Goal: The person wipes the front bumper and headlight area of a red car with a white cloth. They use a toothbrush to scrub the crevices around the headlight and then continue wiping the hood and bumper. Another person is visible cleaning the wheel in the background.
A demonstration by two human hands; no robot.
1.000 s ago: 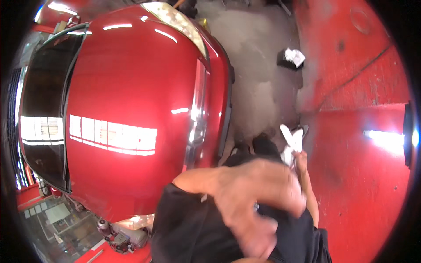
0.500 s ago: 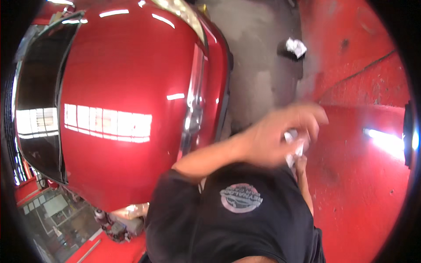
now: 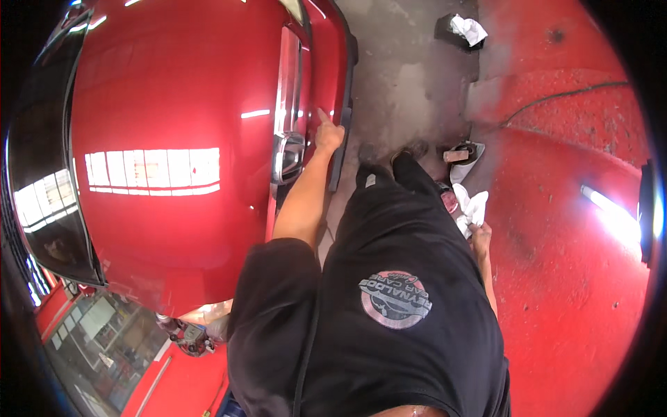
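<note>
A glossy red car [image 3: 153,90] fills the left side, its hood and front end toward me. My left hand [image 3: 330,135] is at the front bumper [image 3: 326,69], beside the chrome grille [image 3: 288,104]. Its index finger points out at the red paint, the other fingers loosely bent, with nothing held. Whether the fingertip touches the paint I cannot tell. Down by my right hip, my right hand [image 3: 480,238] is closed on a crumpled white cloth [image 3: 472,207], which hangs out beyond the fingers.
A red wall [image 3: 556,257] runs along the right, with a bright tube lamp [image 3: 611,214] and a dark cable [image 3: 563,92]. On the grey floor [image 3: 396,62] stand a black box with a white cloth [image 3: 469,30] and a container holding a block [image 3: 456,156]. A machine [image 3: 189,340] sits lower left.
My left hand has swung from beside the right hand and the white cloth over to the car's bumper. The right hand keeps the cloth. My view has shifted slightly.
</note>
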